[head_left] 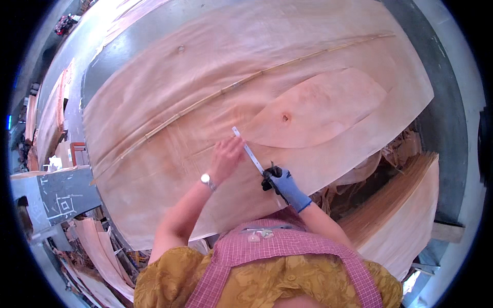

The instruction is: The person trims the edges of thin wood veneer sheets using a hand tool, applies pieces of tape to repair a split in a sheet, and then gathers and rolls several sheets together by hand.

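My left hand point(228, 154), bare with a watch at the wrist, has its fingers closed at the upper part of a white measuring strip point(249, 154) lying diagonally on a large pale pinkish veneer sheet point(144, 200). My right hand point(282, 182), in a blue glove with dark fingertips, grips the strip's lower end along with a dark object that I cannot make out clearly. Just beyond the strip lies an oval veneer piece point(328, 108) with a small knot hole. A long thin bamboo rod point(205, 102) runs across the sheet above my hands.
A grey metal ledge point(69, 197) juts in at the left. Stacked veneer point(390, 220) and torn scraps point(400, 143) lie below the sheet's right edge, and more veneer strips point(102, 256) are at the lower left. A grey surface point(439, 102) borders the far right.
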A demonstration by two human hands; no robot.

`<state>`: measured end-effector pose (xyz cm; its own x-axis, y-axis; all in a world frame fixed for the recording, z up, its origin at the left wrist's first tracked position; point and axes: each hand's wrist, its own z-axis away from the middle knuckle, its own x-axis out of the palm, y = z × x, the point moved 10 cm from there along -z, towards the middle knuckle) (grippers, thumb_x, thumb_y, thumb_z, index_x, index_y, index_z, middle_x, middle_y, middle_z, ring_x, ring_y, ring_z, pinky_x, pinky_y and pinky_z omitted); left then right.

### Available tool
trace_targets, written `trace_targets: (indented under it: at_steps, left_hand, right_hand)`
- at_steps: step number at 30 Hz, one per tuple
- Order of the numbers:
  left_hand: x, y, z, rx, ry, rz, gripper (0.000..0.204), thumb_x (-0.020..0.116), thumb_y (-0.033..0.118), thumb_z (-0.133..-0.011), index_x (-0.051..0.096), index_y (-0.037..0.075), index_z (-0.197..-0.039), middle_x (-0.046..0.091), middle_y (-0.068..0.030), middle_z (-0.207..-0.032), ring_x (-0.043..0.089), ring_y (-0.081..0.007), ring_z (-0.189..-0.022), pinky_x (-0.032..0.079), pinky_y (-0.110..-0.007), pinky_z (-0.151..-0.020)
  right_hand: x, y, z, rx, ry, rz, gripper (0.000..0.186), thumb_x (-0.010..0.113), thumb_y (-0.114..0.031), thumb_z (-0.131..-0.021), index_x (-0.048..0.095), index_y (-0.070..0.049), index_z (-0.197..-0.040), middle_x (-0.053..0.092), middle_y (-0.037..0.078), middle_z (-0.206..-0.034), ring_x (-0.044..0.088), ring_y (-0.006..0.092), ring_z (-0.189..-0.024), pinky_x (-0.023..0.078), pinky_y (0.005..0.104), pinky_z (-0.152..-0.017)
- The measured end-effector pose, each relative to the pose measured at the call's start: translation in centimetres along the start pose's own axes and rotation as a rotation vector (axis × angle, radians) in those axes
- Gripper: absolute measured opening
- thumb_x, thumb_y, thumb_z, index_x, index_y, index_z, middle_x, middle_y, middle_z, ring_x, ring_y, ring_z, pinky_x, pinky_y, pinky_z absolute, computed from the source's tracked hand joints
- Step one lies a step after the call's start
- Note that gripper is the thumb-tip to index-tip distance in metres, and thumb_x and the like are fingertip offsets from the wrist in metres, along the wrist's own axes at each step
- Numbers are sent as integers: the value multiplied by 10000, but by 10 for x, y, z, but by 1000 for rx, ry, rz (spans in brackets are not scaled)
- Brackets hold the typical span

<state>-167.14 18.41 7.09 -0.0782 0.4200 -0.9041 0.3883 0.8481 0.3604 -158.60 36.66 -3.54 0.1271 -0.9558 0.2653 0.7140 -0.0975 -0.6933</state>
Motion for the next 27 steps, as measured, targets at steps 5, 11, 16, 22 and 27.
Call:
trace_targets:
  at_steps: [5,11,16,22,27]
  left_hand:
    - [13,8,15,2,-89,-84,646,679,335,-789,494,132,-1373,461,-69,-1433,427,-259,-1302,311,-433,-1066]
    - [11,8,-5,-77,-207,57,592,675,283,-794,519,116,-1340,487,-70,-1403,459,-272,-1250,329,-449,-1014]
    - [19,33,-83,-81,-38,82,582,639,212,-810,479,108,-1360,485,-60,-1392,473,-252,-1219,349,-417,-978]
    - [92,100,-200,220,-50,-148,579,582,210,-847,434,108,-1397,413,-55,-1457,411,-216,-1253,337,-386,-990]
    - [122,93,-231,48,-122,-158,592,604,241,-827,450,111,-1385,411,-36,-1465,397,-248,-1269,319,-411,-1017]
  right_hand:
    - [12,-111,32,-492,270,1534,167,605,-166,-925,618,-3,-958,670,61,-762,662,152,-658,518,296,-566]
    - [-105,-182,-9,-311,257,313,194,609,-211,-926,635,-27,-983,666,68,-745,575,101,-543,440,231,-462]
    - [-153,-227,-58,-170,369,270,255,652,-289,-894,652,-51,-986,672,69,-746,528,81,-481,391,213,-435]
    - [-168,-215,-100,-99,261,228,255,652,-300,-900,654,-62,-991,677,67,-764,541,90,-490,394,218,-429]
    - [-171,-222,-101,-154,172,187,208,635,-259,-909,660,-56,-949,668,58,-707,541,86,-488,412,228,-440]
